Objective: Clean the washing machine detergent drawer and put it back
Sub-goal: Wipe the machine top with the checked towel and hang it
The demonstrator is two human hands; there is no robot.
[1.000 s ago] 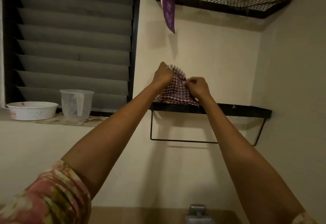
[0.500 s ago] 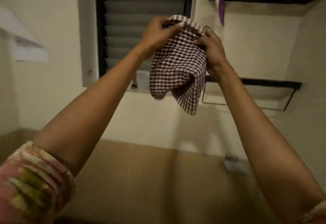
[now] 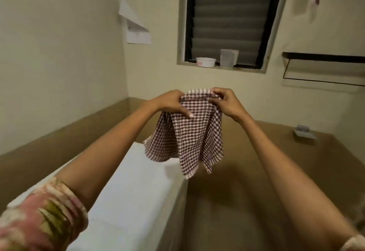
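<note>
**Cloth in both hands, drawer nowhere in sight**

The detergent drawer is not in view. Only the checked cloth [image 3: 189, 132] shows, hanging between the hands. The left hand [image 3: 169, 103] pinches its striped top hem, thumb laid down the front. The right hand [image 3: 227, 102] curls its fingers round the same hem.

The cloth is soft, limp and bunched in folds. Used like that it would likely wipe corners poorly, and a loosened pinch could drop it.

Under the left forearm lies a smooth, white, boxy top, probably the washing machine [image 3: 134, 191]. Well beyond the hands, a round white bowl [image 3: 206, 62] and a translucent jug [image 3: 228, 58] stand on the sill.
</note>
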